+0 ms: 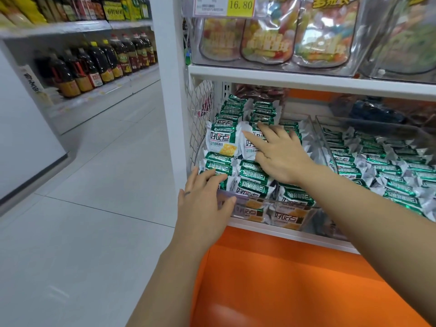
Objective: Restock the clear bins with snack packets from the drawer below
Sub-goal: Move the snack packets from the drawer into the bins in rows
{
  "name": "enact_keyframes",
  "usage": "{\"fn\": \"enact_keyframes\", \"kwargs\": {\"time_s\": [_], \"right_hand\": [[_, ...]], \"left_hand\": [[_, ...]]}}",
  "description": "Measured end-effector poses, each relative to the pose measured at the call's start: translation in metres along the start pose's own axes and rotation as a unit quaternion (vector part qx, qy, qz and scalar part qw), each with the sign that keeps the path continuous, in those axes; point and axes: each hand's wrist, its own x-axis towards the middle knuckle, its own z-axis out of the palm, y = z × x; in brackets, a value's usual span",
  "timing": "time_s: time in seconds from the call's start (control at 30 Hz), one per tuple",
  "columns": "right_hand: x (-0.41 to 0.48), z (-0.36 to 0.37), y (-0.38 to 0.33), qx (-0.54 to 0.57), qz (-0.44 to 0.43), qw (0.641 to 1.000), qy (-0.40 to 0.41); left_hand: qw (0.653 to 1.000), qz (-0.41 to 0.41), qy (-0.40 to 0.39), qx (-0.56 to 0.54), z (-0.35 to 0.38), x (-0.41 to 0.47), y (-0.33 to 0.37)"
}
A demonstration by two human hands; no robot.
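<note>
Over the clear bin [266, 210], left hand [203, 201] and right hand [278, 154] press straight-fingered on packets [253, 177], partly covering several.

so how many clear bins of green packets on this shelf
2: left bin, where the left hand and right hand reach; right bin beside it; more may be hidden rightward.

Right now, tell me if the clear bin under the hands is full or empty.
Full: green snack packets heap above the front wall of the clear bin.

Bright even light, glare on clear bins [278, 204] — edges bowed, soft.
</note>
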Motion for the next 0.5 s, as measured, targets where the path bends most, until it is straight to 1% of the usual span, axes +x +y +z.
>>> {"fn": "enact_keyframes", "kwargs": {"time_s": [0.2,0.4,0.5], "right_hand": [[0.005,0.004,-0.004,0.027,0.014,1.0,0.002],[-0.021,-0.004,-0.01,0.052,0.006,0.996,0.079],[-0.041,-0.005,-0.02,0.057,-0.016,0.995,0.075]], "left_hand": [[1.0,-0.002,-0.011,0.011,0.001,-0.001,-0.002],[1.0,0.005,-0.009,0.018,0.003,-0.002,-0.001],[1.0,0.007,-0.002,0.015,0.004,-0.001,-0.002]]}}
